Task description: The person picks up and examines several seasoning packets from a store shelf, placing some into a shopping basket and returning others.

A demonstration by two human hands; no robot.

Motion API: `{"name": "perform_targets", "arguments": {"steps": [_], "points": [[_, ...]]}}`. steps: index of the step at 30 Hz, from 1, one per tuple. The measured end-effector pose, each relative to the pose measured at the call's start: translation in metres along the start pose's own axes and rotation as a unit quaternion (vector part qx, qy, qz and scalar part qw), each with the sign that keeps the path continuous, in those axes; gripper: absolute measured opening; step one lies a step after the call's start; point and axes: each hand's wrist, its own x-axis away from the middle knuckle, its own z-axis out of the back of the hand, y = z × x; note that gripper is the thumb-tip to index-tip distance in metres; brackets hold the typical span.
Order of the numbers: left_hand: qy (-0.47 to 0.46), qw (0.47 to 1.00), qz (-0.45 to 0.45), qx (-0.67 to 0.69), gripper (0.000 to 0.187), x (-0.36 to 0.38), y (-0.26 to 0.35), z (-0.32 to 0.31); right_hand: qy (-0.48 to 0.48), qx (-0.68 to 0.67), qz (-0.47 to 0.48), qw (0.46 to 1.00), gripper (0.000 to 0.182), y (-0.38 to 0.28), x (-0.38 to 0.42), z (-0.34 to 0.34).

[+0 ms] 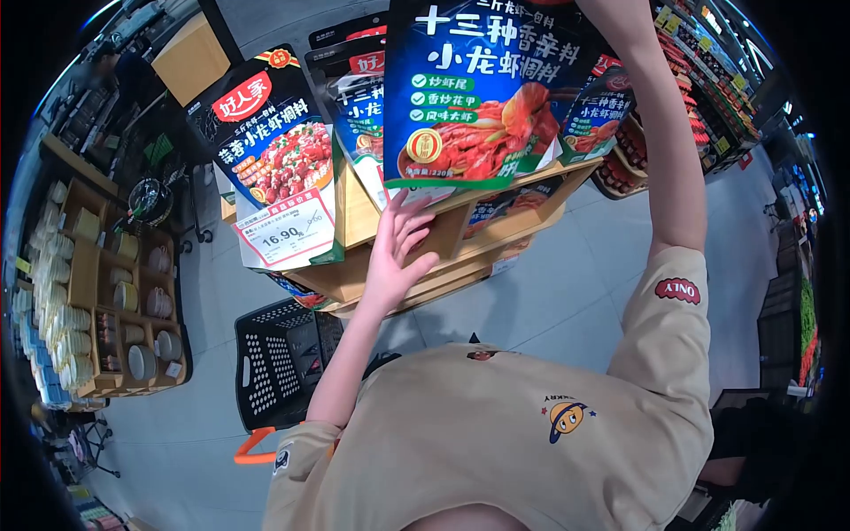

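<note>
A big blue crayfish seasoning pouch (482, 106) hangs upright close in front of me, with its top edge cut off by the frame. My right hand (615, 13) is at the pouch's upper right corner and appears to hold it there, though its fingers lie mostly out of view. Just below the pouch's lower left edge is my left hand (400, 252), open, fingers spread and holding nothing. Whether its fingertips touch the pouch is hard to see. Behind, similar pouches (359, 106) stand on a wooden display shelf (354, 199).
A black seasoning pouch (274, 133) stands at the left, above a 16.90 price tag (288, 232). Beneath the shelf's left end is a black shopping basket (274, 367) with an orange handle (254, 445). Wooden racks of bowls (133, 292) stand farther left.
</note>
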Motion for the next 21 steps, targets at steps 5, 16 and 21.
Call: {"name": "perform_targets", "arguments": {"steps": [5,16,21], "points": [[0.063,0.997,-0.024,0.04,0.051,-0.008,-0.017,-0.026,-0.057,0.09,-0.069,0.992,0.014,-0.026,0.012,-0.013],[0.093,0.957,0.012,0.273,0.041,0.004,-0.003,-0.041,-0.045,0.118,-0.054,0.99,0.033,-0.013,0.065,-0.023],[0.136,0.952,0.008,0.275,0.039,0.005,-0.001,-0.035,0.001,0.012,-0.146,0.989,0.024,-0.032,0.127,-0.018]]}}
